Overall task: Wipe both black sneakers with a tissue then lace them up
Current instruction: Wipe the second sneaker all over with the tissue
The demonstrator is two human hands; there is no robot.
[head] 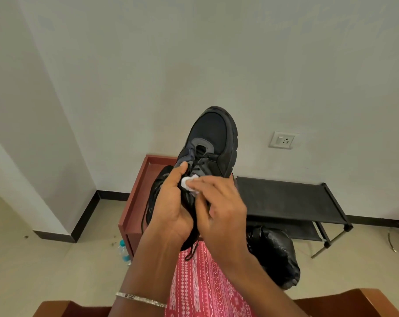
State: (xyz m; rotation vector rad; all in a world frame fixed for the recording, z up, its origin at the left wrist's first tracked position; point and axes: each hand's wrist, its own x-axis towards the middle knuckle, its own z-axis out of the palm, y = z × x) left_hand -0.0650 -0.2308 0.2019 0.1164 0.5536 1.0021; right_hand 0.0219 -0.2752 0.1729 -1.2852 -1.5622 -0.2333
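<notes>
The black sneaker (213, 136) is up in front of me, toe pointing away and upward, above the small table. My left hand (171, 202) grasps it around the heel end, thumb lying along its side. My right hand (223, 202) curls over a crumpled white tissue (189, 182) and presses it against the laced middle; the fingers are blurred. The shoe has a mesh toe, smooth panels and a thick ridged sole. A second sneaker (155, 193) lies below on the red-brown table (136, 186), which has a raised rim. Just beside it stand a black fabric rack (285, 197) and a glossy black bag (274, 252). A clear bottle (124, 250) sits on the pale tiled floor (45, 266), under a plain white wall (194, 53).
</notes>
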